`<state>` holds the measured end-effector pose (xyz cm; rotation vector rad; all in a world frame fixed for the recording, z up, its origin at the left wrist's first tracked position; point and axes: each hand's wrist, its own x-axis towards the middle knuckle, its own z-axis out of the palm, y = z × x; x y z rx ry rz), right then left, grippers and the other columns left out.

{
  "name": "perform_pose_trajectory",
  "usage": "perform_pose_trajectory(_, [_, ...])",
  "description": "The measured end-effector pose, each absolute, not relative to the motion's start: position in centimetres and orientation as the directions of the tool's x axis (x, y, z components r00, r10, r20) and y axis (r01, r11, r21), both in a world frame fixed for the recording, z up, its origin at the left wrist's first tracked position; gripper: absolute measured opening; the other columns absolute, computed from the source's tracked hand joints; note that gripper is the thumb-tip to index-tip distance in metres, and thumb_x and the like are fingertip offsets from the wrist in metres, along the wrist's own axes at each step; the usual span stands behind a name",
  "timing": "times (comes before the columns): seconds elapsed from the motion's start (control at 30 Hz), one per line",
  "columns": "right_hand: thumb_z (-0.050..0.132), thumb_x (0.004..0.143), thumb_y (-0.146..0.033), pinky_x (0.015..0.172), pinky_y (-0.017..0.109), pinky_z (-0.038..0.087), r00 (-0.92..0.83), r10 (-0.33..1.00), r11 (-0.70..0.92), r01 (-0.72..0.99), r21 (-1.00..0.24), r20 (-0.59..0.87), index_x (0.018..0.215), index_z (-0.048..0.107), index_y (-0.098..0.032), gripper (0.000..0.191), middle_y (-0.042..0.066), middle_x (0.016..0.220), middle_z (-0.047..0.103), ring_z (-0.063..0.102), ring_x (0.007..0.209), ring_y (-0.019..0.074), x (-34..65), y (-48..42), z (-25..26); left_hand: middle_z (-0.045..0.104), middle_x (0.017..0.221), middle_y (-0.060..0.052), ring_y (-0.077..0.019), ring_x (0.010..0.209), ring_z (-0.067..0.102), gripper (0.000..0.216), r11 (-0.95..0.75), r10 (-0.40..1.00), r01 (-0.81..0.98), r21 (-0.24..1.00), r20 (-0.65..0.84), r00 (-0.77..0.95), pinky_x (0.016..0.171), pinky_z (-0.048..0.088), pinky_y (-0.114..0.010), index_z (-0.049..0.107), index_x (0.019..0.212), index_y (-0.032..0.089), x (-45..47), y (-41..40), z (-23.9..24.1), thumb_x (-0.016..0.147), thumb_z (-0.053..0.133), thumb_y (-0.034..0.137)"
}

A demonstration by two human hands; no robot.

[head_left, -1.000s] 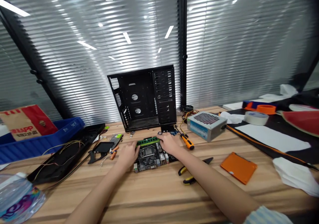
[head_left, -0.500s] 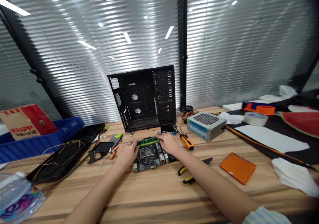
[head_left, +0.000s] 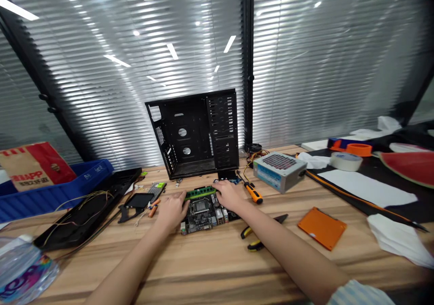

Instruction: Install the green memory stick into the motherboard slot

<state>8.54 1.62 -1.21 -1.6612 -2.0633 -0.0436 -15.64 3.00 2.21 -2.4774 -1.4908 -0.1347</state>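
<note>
A motherboard (head_left: 204, 217) lies flat on the wooden table, its port side facing me. Along its far edge runs a green RAM stick (head_left: 200, 192). My left hand (head_left: 173, 208) is at the stick's left end, fingers bent and the thumb by the board's left side. At the other end, my right hand (head_left: 228, 193) has its fingers curled over the board's far right corner. Both hands look closed on the ends of the stick; the exact fingertip contact is too small to make out. Pliers (head_left: 256, 237) with yellow-black handles lie partly under my right forearm.
Behind the board stands an open black computer case (head_left: 193, 135). To the right are an orange screwdriver (head_left: 253, 193), a power supply (head_left: 280, 171) and an orange drive-like plate (head_left: 322, 227). At left lie a black panel (head_left: 88, 210), a blue bin (head_left: 81, 185) and a plastic bottle (head_left: 27, 269).
The whole view has shifted very slightly. Both hands stay at the ends of the RAM stick, and the motherboard lies in the same place.
</note>
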Motion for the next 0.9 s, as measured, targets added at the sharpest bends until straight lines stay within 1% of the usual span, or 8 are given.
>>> perform_pose_trajectory(0.13, [0.049,0.085,-0.012,0.096,0.032,0.043,-0.136,0.925,0.239,0.933,-0.268,0.354,0.123,0.067,-0.022,0.044,0.009,0.117,0.069,0.059,0.110,0.0224,8.6,1.7,-1.0,0.069,0.119,-0.016,-0.0300,0.108,0.067,0.042,-0.440,0.869,0.884,-0.157,0.174,0.464,0.089,0.050,-0.038,0.051,0.136,0.013,-15.5,3.0,2.4,0.101,0.037,0.034])
perform_pose_trajectory(0.33, [0.048,0.086,-0.014,0.095,0.032,0.043,-0.113,0.937,0.203,0.946,-0.254,0.329,0.128,0.064,-0.024,0.046,0.010,0.119,0.069,0.061,0.111,0.0230,8.5,1.5,-0.7,0.072,0.112,-0.017,-0.0320,0.102,0.069,0.048,-0.404,0.894,0.899,-0.167,0.137,0.427,0.083,0.051,-0.039,0.044,0.143,0.014,-15.3,2.8,2.6,0.102,0.036,0.037])
perform_pose_trajectory(0.53, [0.047,0.086,-0.014,0.090,0.031,0.044,-0.097,0.941,0.179,0.956,-0.232,0.325,0.126,0.065,-0.025,0.045,0.010,0.115,0.070,0.063,0.107,0.0230,8.3,1.0,-0.1,0.072,0.112,-0.017,-0.0330,0.103,0.069,0.049,-0.380,0.908,0.914,-0.142,0.128,0.398,0.083,0.051,-0.040,0.044,0.144,0.014,-15.3,2.8,2.7,0.102,0.036,0.038])
perform_pose_trajectory(0.7, [0.047,0.088,-0.016,0.086,0.032,0.044,-0.096,0.950,0.160,0.966,-0.203,0.296,0.122,0.064,-0.021,0.038,0.011,0.111,0.070,0.063,0.104,0.0239,8.0,0.4,0.6,0.072,0.108,-0.019,-0.0340,0.103,0.068,0.054,-0.341,0.923,0.928,-0.147,0.132,0.360,0.082,0.050,-0.040,0.040,0.146,0.010,-15.2,2.6,2.8,0.102,0.034,0.041])
perform_pose_trajectory(0.77, [0.047,0.088,-0.015,0.088,0.033,0.044,-0.100,0.947,0.165,0.966,-0.197,0.305,0.122,0.063,-0.019,0.038,0.012,0.114,0.069,0.061,0.107,0.0246,8.0,0.3,0.6,0.073,0.107,-0.018,-0.0336,0.102,0.069,0.053,-0.313,0.933,0.940,-0.133,0.142,0.330,0.080,0.050,-0.039,0.041,0.144,0.011,-15.2,2.5,3.0,0.102,0.034,0.042])
perform_pose_trajectory(0.9, [0.046,0.088,-0.015,0.095,0.036,0.042,-0.100,0.934,0.180,0.962,-0.208,0.343,0.122,0.064,-0.017,0.039,0.011,0.129,0.064,0.056,0.115,0.0251,8.1,0.5,0.0,0.074,0.103,-0.016,-0.0320,0.102,0.069,0.046,-0.277,0.944,0.958,-0.080,0.165,0.287,0.080,0.048,-0.036,0.049,0.135,0.015,-15.3,2.3,3.4,0.102,0.035,0.043])
